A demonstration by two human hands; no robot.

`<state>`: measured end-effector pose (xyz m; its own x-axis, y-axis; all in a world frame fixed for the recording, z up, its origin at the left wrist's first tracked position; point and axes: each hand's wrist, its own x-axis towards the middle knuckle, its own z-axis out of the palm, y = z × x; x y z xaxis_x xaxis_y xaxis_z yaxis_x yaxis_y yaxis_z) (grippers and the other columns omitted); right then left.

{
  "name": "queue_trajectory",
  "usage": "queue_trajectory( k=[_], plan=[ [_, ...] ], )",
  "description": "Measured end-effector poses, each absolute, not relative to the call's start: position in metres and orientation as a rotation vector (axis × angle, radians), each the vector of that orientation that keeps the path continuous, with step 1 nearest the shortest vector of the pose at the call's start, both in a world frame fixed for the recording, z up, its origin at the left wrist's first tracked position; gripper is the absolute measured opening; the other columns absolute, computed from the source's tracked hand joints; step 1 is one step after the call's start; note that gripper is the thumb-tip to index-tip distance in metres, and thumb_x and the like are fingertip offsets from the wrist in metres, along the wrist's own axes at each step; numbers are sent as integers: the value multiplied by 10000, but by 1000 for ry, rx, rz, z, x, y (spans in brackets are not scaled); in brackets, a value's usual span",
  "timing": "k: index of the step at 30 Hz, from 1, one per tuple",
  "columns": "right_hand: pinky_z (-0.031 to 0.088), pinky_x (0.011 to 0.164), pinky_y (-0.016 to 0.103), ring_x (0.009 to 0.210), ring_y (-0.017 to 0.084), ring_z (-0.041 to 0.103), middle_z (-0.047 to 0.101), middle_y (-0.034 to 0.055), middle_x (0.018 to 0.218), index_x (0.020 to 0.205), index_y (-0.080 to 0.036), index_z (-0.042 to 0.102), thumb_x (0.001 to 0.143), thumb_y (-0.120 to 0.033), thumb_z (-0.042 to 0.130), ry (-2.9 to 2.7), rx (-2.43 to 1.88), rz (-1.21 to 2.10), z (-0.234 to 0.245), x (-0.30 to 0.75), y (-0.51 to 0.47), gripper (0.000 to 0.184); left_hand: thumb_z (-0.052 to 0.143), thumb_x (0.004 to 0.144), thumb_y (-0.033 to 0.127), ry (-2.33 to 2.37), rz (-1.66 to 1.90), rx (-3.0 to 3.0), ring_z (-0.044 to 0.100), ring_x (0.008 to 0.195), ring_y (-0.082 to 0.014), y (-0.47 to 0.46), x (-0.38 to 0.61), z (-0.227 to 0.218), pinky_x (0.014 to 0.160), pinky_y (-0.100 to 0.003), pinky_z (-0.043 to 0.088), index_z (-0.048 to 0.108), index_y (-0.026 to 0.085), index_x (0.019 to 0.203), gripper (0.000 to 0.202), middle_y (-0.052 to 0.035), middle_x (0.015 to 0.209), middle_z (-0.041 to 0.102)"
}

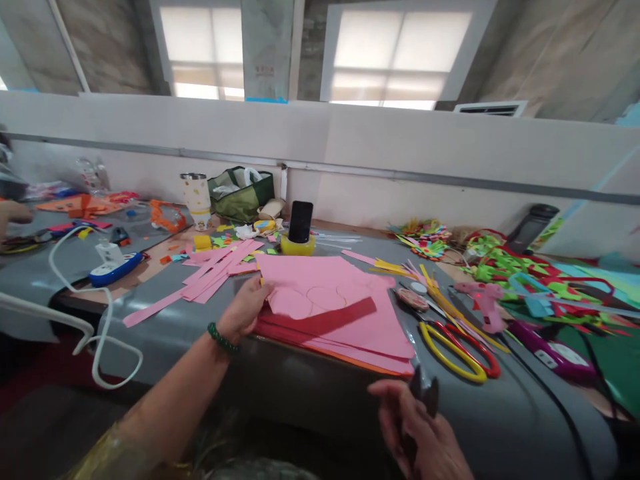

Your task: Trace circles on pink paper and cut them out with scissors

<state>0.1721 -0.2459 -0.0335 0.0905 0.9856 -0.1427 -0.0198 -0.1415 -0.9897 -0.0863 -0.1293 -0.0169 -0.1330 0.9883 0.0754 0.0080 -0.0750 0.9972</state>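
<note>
My left hand (247, 307), with a green bead bracelet at the wrist, pinches the left edge of a pink sheet (310, 277) marked with curved outlines. This sheet is lifted over a stack of pink paper (390, 327); a red strip (345, 319) shows along its near side. At the lower right, in front of the table edge, my right hand (413, 427) is closed around scissors with dark blades (425, 390) that point up and away from me. Their handles are hidden in the palm. The blades are apart from the paper.
Scissors with yellow and red handles (457, 350) lie right of the stack, near a pink glue gun (483, 303). Pink strips (220, 270) lie to the left. A phone (301, 222) stands behind. At far left, a power strip (116, 268) and another person's hand (13, 213).
</note>
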Motion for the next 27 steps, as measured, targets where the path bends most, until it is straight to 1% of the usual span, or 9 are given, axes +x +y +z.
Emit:
queue_trajectory(
  k=[4,8,10,13,16,18,20,24,27],
  plan=[
    [183,385,132,438,29,285,398,-61,542,886,-161,667,674,-600,686,-972,-1192,1542,-44,149,-242,488,645,747,413,1049,1585,1116,628,901,-206,-168,-60,-32,756,-301,500,594,150,1030,389,-80,978,696],
    [92,344,157,350,6,173,312,-85,399,598,-107,593,745,-609,609,-1074,-1090,1629,-49,140,-221,524,611,818,329,924,1660,1052,589,1055,-205,-195,-44,-44,867,-305,479,548,176,1146,368,-80,1168,639],
    [91,329,164,327,5,177,334,-78,361,536,-114,550,747,-585,623,-1096,-1080,1606,-49,137,-209,522,611,822,326,923,1627,987,617,992,-200,-201,-39,-48,820,-296,500,549,177,1127,345,-72,1110,662],
    [103,312,156,332,5,231,475,-51,449,575,-134,531,705,-482,713,-1014,-1060,1564,-47,133,-197,413,657,776,362,996,1548,958,648,796,-185,-197,-36,-47,673,-271,526,575,165,1032,333,-51,924,696],
    [110,295,148,328,6,240,472,-53,459,547,-139,521,701,-443,725,-951,-1047,1519,-40,137,-189,397,667,741,431,1063,1419,1032,606,594,-141,-180,-42,-32,514,-227,496,593,162,832,294,-12,702,656],
    [105,283,146,316,4,223,494,-48,467,550,-141,534,682,-432,739,-898,-1038,1498,-32,146,-183,380,640,752,452,1029,1322,1059,599,561,-124,-165,-50,-17,476,-202,476,580,161,760,297,-6,668,631],
    [110,273,143,306,9,209,482,-56,440,549,-155,525,638,-409,769,-799,-1010,1519,-21,157,-177,363,608,779,416,984,1214,1059,647,622,-142,-148,-60,-4,476,-190,471,594,153,833,269,-35,762,656],
    [151,256,138,294,15,127,297,-108,326,510,-175,479,615,-366,775,-579,-895,1596,-3,175,-167,368,529,817,272,1159,1008,1070,686,667,-180,-114,-84,7,492,-201,461,559,123,1086,308,-79,809,671],
    [161,254,134,301,-4,107,456,-88,416,582,-165,528,614,-318,780,-476,-842,1593,3,175,-163,297,527,804,243,1447,919,1232,670,731,-212,-100,-103,7,552,-262,482,486,121,1242,457,-87,843,670]
  ],
)
